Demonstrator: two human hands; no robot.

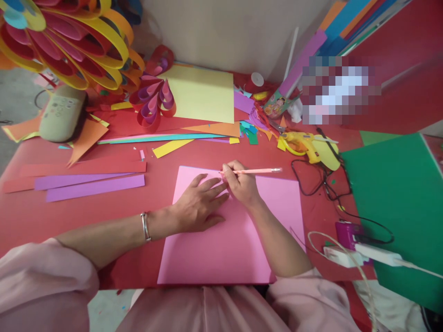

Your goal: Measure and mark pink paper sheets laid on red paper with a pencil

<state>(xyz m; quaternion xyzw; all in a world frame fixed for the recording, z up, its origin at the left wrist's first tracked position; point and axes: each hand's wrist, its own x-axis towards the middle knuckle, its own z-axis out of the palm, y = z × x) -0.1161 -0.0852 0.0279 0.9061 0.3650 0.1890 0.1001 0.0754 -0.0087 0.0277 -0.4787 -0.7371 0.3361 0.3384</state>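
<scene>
A large pink sheet of paper (221, 253) lies on the red table in front of me. My left hand (200, 205) rests flat on its upper part, fingers stretched to the right. At the sheet's far edge, my right hand (241, 182) is closed around a pink pencil (258, 171), whose white-tipped end points right. The pencil's tip lies near the paper's top edge, close to my left fingertips. Purple paper strips (97, 186) and a red strip (128, 167) lie to the left of the sheet.
A yellow glue gun (304, 144) with a black cord lies at the right. Beyond it stand a green board (394, 203) and a power adapter (342, 256). Behind the pink sheet are a pale yellow sheet (204, 94), paper loops (155, 99), scraps and a beige case (62, 113).
</scene>
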